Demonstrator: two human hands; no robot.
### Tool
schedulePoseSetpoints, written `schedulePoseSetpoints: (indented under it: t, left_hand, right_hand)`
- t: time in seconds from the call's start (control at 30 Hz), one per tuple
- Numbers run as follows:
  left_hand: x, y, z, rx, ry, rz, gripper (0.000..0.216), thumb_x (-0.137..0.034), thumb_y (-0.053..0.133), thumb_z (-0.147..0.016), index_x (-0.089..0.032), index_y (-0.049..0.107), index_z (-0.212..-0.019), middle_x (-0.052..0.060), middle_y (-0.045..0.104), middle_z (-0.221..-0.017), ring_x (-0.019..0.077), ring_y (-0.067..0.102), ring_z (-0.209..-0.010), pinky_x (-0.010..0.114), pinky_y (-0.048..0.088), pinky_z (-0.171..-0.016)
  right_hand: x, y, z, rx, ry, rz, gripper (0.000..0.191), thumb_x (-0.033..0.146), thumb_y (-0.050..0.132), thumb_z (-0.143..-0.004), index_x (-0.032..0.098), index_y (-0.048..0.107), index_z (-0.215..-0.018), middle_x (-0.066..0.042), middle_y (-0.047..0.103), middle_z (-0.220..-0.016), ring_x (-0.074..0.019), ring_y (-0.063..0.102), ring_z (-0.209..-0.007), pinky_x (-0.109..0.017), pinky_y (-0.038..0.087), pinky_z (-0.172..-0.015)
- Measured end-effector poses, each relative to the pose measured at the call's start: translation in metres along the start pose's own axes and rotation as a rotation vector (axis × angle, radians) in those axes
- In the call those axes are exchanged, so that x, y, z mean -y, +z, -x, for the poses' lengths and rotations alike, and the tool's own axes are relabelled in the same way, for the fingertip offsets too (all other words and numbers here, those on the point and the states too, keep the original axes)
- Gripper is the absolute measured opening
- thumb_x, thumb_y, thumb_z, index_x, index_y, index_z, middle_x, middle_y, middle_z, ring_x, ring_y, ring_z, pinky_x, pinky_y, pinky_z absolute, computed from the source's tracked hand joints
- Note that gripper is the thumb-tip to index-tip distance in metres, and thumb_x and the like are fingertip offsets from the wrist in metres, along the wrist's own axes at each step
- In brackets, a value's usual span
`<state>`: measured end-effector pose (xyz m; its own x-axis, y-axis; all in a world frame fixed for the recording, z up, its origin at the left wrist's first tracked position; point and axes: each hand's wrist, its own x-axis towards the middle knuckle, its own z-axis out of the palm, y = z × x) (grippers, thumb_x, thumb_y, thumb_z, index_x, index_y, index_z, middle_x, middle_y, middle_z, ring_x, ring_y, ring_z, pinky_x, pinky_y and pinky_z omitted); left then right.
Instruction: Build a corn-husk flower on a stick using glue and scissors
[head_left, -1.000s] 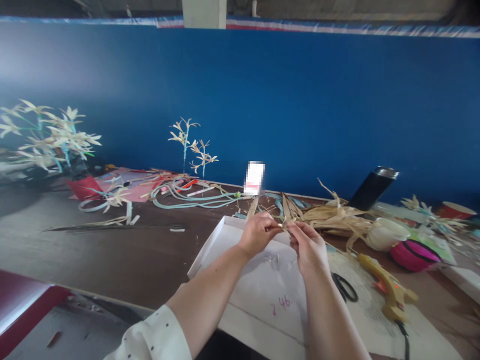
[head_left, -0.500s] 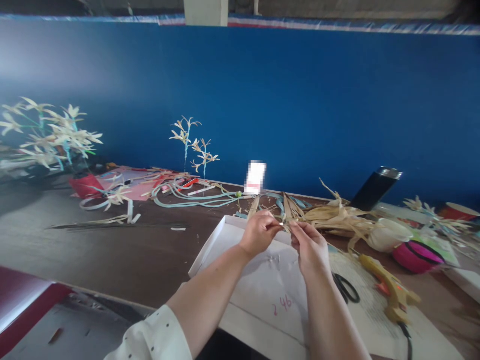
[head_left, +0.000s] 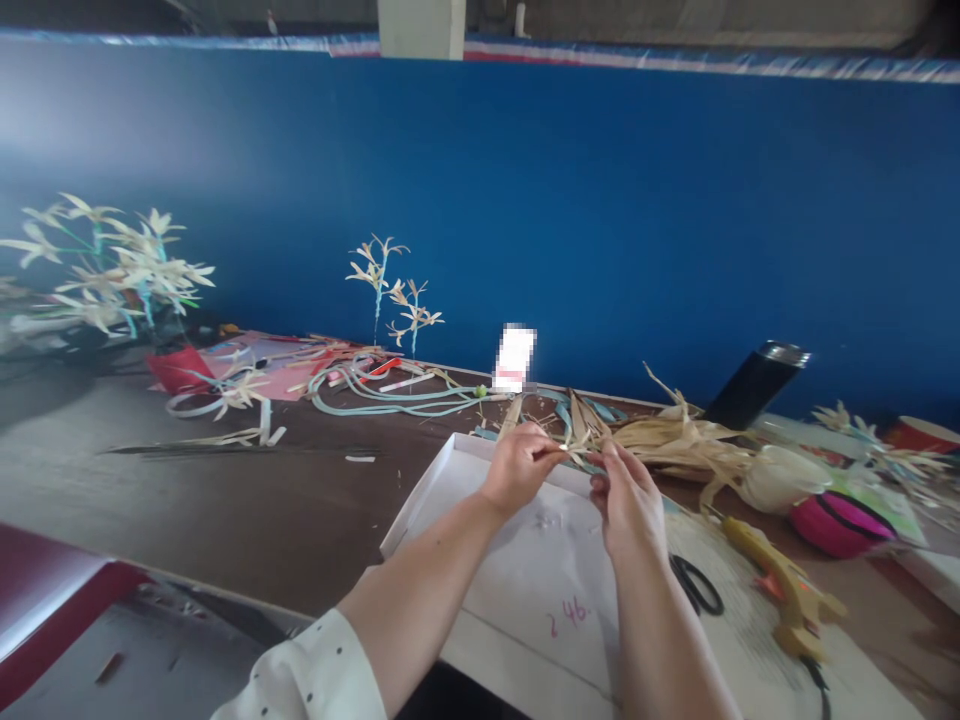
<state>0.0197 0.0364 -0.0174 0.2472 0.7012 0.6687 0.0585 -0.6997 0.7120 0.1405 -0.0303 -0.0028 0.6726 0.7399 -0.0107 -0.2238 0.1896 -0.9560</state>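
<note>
A small pale flower (head_left: 576, 446) made of dried husk strips sits between my two hands, above the far edge of a white box lid (head_left: 517, 580). With thumb and fingers pinched together, my left hand (head_left: 523, 466) holds the flower at its left side. My right hand (head_left: 628, 492) is closed at the flower's right side, its fingertips at the petals; exactly what lies between them is partly hidden. Just behind, dried husks (head_left: 675, 440) lie in a loose bundle.
A yellow glue gun (head_left: 784, 590) and black-handled scissors (head_left: 697, 585) lie right of my right arm. Beyond are a pink pouch (head_left: 844, 522) and a tilted black flask (head_left: 757, 385). Pale blue cords (head_left: 390, 408), finished flower stems (head_left: 379, 285) and a red pot (head_left: 180, 370) stand leftward.
My right hand has shifted slightly right, away from my left hand. More of the flower's petals now show between them. My left hand keeps its pinch.
</note>
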Motion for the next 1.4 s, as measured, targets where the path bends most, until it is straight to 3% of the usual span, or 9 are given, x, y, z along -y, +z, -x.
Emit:
schedulePoseSetpoints:
  t: [0.17,0.27,0.37,0.63,0.83,1.2,1.4]
  left_hand:
    - [-0.005,-0.002,0.001,-0.004,0.004,0.014,0.012,-0.025,0.064,-0.079,-0.017,0.071,-0.075,0.002,0.060,-0.073,0.0127,0.058,-0.073,0.024,0.046,-0.067]
    - [-0.009,-0.003,0.001,-0.007,0.036,0.006,0.012,-0.022,0.062,-0.080,-0.015,0.069,-0.074,0.003,0.061,-0.075,0.0129,0.058,-0.074,0.025,0.047,-0.069]
    - [-0.012,-0.003,0.001,0.000,0.049,-0.020,0.014,-0.021,0.059,-0.082,-0.015,0.068,-0.074,0.004,0.061,-0.076,0.0138,0.058,-0.075,0.026,0.047,-0.071]
    - [-0.011,-0.001,0.002,-0.046,0.136,-0.064,0.016,-0.022,0.058,-0.083,-0.015,0.066,-0.071,0.005,0.061,-0.075,0.0147,0.058,-0.075,0.027,0.048,-0.070]
    - [-0.009,-0.002,0.001,0.003,0.132,-0.057,0.019,-0.029,0.057,-0.085,-0.016,0.069,-0.078,0.004,0.062,-0.074,0.0143,0.058,-0.076,0.027,0.048,-0.070]
    - [-0.017,-0.009,0.004,0.151,0.133,-0.378,0.033,-0.031,0.039,-0.093,-0.019,0.069,-0.099,0.006,0.056,-0.079,0.0169,0.055,-0.079,0.028,0.044,-0.070]
    - [-0.018,-0.007,0.006,0.184,0.120,-0.392,0.035,-0.030,0.037,-0.093,-0.019,0.065,-0.110,0.008,0.057,-0.086,0.0181,0.056,-0.083,0.029,0.046,-0.073]
  right_hand:
    - [-0.004,0.000,0.002,0.170,0.058,0.165,0.050,0.031,0.076,-0.054,0.021,0.065,-0.102,-0.001,0.065,-0.084,-0.0068,0.047,-0.049,-0.018,0.031,-0.042]
    - [-0.004,0.002,0.006,0.293,0.021,0.278,0.040,0.031,0.072,-0.058,0.020,0.067,-0.096,-0.004,0.066,-0.091,-0.0088,0.049,-0.053,-0.020,0.032,-0.043]
    - [-0.004,0.003,0.007,0.335,-0.028,0.326,0.037,0.037,0.072,-0.060,0.018,0.069,-0.091,-0.005,0.067,-0.089,-0.0106,0.050,-0.054,-0.022,0.030,-0.043]
    - [-0.008,0.003,0.004,0.332,-0.076,0.392,0.043,0.050,0.071,-0.062,0.015,0.072,-0.088,0.000,0.056,-0.053,-0.0100,0.040,-0.043,-0.024,0.025,-0.043]
    - [-0.007,0.002,0.004,0.264,-0.137,0.475,0.045,0.052,0.068,-0.063,0.014,0.073,-0.086,0.001,0.053,-0.048,-0.0107,0.040,-0.040,-0.024,0.027,-0.043]
    - [0.002,0.004,0.008,0.202,-0.231,0.591,0.045,0.054,0.063,-0.064,0.014,0.074,-0.084,0.000,0.053,-0.048,-0.0136,0.045,-0.045,-0.025,0.031,-0.046]
    - [0.001,0.004,0.007,0.154,-0.271,0.617,0.045,0.053,0.062,-0.064,0.014,0.073,-0.083,0.000,0.054,-0.049,-0.0146,0.047,-0.047,-0.026,0.034,-0.049]
